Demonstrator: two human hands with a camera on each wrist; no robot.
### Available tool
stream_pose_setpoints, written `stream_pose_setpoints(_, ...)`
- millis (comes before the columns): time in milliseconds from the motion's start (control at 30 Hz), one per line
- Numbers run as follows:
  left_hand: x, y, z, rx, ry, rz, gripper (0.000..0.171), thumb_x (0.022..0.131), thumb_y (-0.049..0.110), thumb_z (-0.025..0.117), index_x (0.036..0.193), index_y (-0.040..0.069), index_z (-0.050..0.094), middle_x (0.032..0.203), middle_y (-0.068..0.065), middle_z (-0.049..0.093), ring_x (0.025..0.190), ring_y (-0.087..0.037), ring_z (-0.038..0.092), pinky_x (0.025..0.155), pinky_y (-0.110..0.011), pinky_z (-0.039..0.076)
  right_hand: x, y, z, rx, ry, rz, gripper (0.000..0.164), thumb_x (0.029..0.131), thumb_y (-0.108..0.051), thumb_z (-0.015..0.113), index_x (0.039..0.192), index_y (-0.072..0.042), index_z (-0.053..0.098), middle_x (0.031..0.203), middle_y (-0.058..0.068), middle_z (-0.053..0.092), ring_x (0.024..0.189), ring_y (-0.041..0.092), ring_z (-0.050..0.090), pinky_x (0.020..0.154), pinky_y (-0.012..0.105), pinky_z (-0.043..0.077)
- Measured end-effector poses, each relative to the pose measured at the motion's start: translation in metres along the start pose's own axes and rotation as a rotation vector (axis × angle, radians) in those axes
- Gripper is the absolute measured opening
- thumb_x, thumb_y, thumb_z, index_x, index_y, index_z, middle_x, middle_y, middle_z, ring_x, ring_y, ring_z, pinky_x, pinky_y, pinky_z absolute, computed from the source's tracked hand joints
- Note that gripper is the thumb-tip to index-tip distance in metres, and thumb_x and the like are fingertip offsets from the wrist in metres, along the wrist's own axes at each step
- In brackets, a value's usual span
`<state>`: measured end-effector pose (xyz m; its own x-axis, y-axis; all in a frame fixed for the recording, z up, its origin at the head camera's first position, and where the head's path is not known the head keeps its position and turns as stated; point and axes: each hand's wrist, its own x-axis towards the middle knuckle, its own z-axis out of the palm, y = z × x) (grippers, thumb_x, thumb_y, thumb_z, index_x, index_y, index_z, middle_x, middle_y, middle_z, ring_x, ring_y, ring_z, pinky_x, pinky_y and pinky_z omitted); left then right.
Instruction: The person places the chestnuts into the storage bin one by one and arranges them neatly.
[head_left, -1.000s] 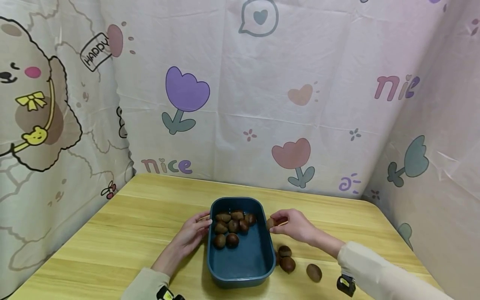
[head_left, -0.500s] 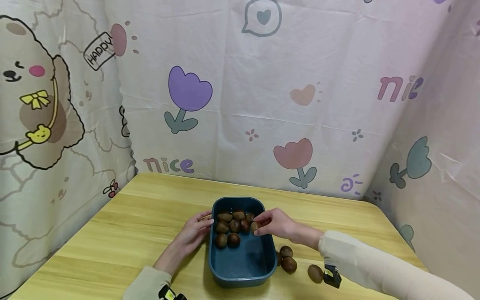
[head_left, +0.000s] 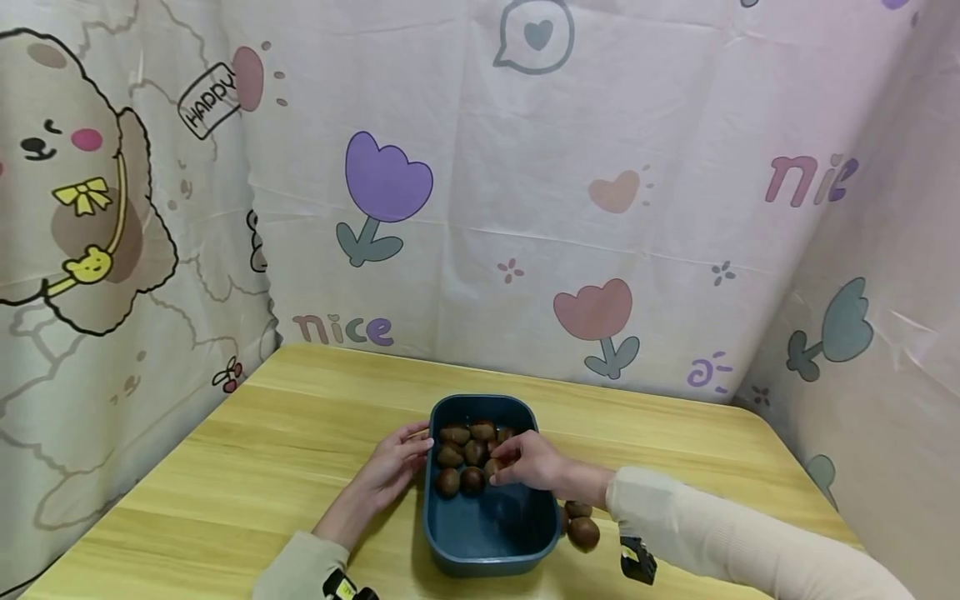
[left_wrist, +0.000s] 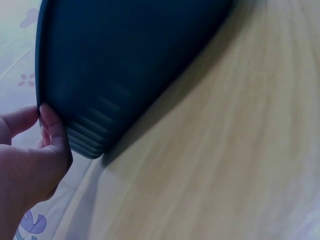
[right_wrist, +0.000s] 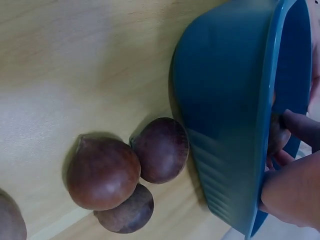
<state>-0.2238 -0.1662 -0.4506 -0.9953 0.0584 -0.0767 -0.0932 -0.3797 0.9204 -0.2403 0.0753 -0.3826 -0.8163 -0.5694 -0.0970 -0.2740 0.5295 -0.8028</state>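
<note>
Inside the blue box [head_left: 480, 529], my right hand [head_left: 534, 461] pinches a chestnut [right_wrist: 278, 136]; my left hand [head_left: 396, 463] grips the rim [left_wrist: 39, 65]; hasty release could send it rolling.

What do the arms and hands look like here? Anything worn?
Left hand and right hand: bare, no gloves. Long cream sleeves on both arms. Black boxy units near both wrists; yellow patch on the left one.

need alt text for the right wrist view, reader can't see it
A right hand reaches over the rim into a blue box, holding a brown chestnut. Outside the box, three chestnuts sit clustered on a wooden table, and another chestnut is cut off at the left edge.
</note>
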Motion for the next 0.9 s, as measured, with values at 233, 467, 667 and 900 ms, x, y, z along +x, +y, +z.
stream_pose_setpoints(233, 0.002, -0.001, 0.001, 0.007, -0.008, 0.004, 0.047, 0.097, 0.000, 0.050, 0.138, -0.013, 0.033, 0.118, -0.013, 0.050, 0.088, -0.012, 0.054, 0.079, -0.024, 0.046, 0.002, -0.001, 0.002, -0.011, 0.018, 0.030, 0.031, 0.078, 0.004, 0.076, 0.106, 0.010, 0.067, 0.089, 0.007, 0.065, 0.078, 0.015, 0.058, 0.072, 0.031, 0.054)
stream_pose_setpoints(467, 0.001, -0.001, 0.000, 0.004, 0.002, 0.001, 0.046, 0.096, -0.001, 0.050, 0.138, -0.013, 0.033, 0.113, -0.012, 0.051, 0.089, -0.012, 0.054, 0.079, -0.024, 0.046, 0.006, -0.002, 0.006, 0.040, 0.028, 0.096, 0.032, 0.077, 0.007, 0.075, 0.107, 0.011, 0.065, 0.087, 0.007, 0.063, 0.077, 0.016, 0.060, 0.071, 0.032, 0.055)
stream_pose_setpoints(667, -0.001, -0.001, -0.002, 0.011, -0.007, 0.005, 0.047, 0.097, 0.001, 0.051, 0.138, -0.013, 0.033, 0.112, -0.011, 0.051, 0.091, -0.013, 0.053, 0.079, -0.025, 0.046, 0.009, -0.001, 0.014, 0.038, 0.055, 0.122, 0.031, 0.075, 0.008, 0.075, 0.104, 0.010, 0.064, 0.086, 0.008, 0.061, 0.076, 0.017, 0.059, 0.070, 0.032, 0.055)
stream_pose_setpoints(900, 0.000, -0.001, -0.001, 0.009, -0.024, 0.003, 0.047, 0.097, 0.000, 0.050, 0.138, -0.013, 0.032, 0.112, -0.011, 0.051, 0.091, -0.013, 0.054, 0.080, -0.024, 0.046, 0.008, 0.004, 0.023, 0.033, 0.131, 0.146, 0.030, 0.069, 0.011, 0.075, 0.098, 0.007, 0.067, 0.086, 0.008, 0.063, 0.076, 0.018, 0.057, 0.068, 0.033, 0.054)
